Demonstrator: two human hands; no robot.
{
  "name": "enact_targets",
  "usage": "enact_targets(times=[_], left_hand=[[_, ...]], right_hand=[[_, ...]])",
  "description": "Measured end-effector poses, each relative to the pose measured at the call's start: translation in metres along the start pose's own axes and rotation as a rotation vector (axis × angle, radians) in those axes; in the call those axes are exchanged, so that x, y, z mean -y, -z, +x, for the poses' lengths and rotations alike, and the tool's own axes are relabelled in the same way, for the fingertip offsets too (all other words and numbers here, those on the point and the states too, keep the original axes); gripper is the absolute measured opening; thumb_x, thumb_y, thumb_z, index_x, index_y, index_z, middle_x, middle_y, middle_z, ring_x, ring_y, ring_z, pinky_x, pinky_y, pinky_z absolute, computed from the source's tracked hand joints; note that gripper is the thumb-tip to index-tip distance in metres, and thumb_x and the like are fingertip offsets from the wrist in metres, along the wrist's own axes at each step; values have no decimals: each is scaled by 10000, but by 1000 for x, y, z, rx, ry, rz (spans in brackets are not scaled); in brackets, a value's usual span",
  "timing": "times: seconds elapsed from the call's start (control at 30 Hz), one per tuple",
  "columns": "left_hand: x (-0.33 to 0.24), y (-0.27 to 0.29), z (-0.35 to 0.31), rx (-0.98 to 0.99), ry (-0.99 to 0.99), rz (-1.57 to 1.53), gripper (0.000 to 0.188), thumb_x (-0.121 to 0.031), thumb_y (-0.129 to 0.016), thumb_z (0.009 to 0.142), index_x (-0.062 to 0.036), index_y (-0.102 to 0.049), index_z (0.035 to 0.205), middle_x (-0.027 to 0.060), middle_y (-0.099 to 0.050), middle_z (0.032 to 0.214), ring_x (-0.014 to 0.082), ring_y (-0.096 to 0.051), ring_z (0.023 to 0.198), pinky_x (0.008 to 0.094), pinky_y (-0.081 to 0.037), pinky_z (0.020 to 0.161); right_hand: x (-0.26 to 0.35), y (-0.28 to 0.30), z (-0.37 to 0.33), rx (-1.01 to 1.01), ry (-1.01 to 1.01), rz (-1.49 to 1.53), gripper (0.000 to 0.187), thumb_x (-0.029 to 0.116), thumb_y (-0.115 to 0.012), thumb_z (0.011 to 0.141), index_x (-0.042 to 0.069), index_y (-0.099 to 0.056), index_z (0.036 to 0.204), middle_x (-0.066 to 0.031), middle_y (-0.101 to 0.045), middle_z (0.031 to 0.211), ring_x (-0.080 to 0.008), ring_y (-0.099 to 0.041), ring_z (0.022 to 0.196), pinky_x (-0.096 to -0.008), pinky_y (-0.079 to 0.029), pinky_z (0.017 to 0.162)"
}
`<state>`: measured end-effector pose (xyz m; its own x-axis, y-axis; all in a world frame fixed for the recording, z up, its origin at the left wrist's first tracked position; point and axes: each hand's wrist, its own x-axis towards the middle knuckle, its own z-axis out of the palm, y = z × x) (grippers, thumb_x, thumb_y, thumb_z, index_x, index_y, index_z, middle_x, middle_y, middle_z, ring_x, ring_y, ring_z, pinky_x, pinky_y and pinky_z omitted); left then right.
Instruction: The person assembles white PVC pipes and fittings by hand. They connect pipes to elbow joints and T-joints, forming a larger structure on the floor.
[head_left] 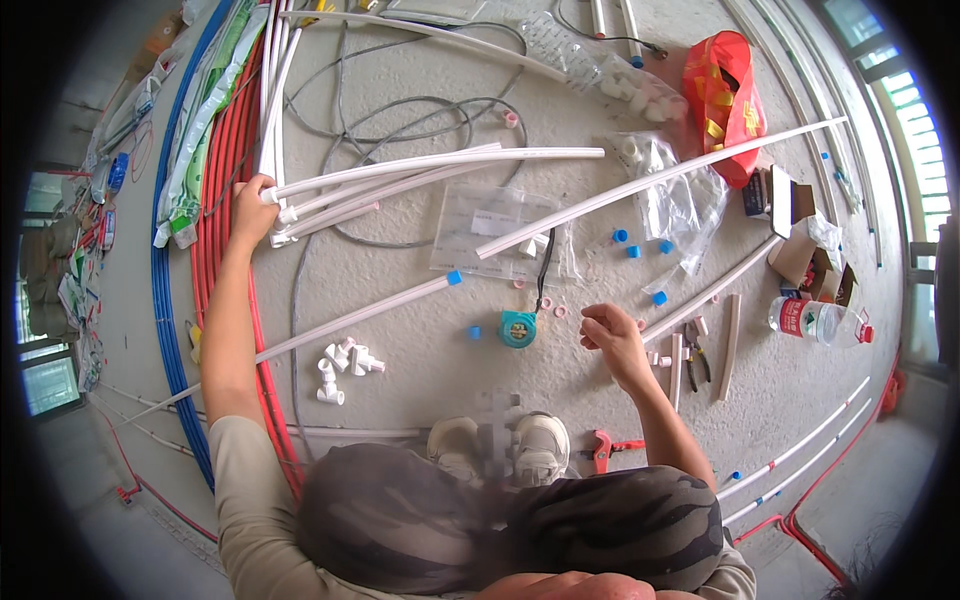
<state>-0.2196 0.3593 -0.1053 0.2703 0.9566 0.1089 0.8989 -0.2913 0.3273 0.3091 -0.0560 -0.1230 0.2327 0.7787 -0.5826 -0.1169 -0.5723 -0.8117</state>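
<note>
Your left hand (252,210) is at one end of a long white pipe (440,159), which lies on the left of the floor with its other end reaching past the middle. Held only there, the pipe could swing and knock the neighbouring pipes (420,187), or snag the loose grey cable (294,335); a slack grip might let the white fitting (269,196) twist. Your left fingers look curled closed around that fitting. Your right hand (612,342) is half open, with nothing visible in it, beside another pipe (715,283); whether it touches that one cannot be told from this view
</note>
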Motion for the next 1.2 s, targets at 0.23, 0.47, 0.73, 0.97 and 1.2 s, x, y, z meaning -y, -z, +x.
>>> enact_targets(times=[0.23,0.47,0.73,0.97,1.2], left_hand=[[-72,16,-17,-77,-193,100,533,136,-587,719,-22,-642,1226,172,-629,1184,393,-558,1199,448,-426,1073],[-200,-36,-70,261,-398,-386,401,27,-693,756,-16,-643,1152,146,-603,1165,301,-616,1102,379,-502,976],[-341,-132,-107,607,-247,-398,496,-233,-779,853,9,-621,1257,241,-665,1254,404,-663,1120,462,-529,915],[-366,-98,-154,497,-162,-334,413,-422,-784,883,-29,-676,814,197,-678,705,399,-677,679,507,-488,618],[-239,-27,-250,427,-212,-265,457,-366,-816,873,-28,-548,722,205,-627,664,413,-637,623,481,-453,552]], right_hand=[[-19,19,-12,-134,8,-8,263,155,-668,984,-40,-657,1161,-73,-683,921,-140,-668,790,-288,-542,721],[-41,47,-14,-423,42,42,182,172,-672,983,-6,-638,998,-40,-639,834,-123,-629,687,-301,-517,611],[-53,15,-22,-250,40,76,183,173,-674,998,-8,-667,1024,-38,-642,808,-124,-630,689,-280,-518,622],[12,-18,-6,-98,182,313,488,330,-642,1049,-14,-519,1373,-129,-623,1269,-200,-657,1087,-368,-548,915],[83,5,45,-16,224,925,319,300,-589,1078,15,-495,1188,-153,-642,1110,-314,-705,1033,-455,-601,887]])
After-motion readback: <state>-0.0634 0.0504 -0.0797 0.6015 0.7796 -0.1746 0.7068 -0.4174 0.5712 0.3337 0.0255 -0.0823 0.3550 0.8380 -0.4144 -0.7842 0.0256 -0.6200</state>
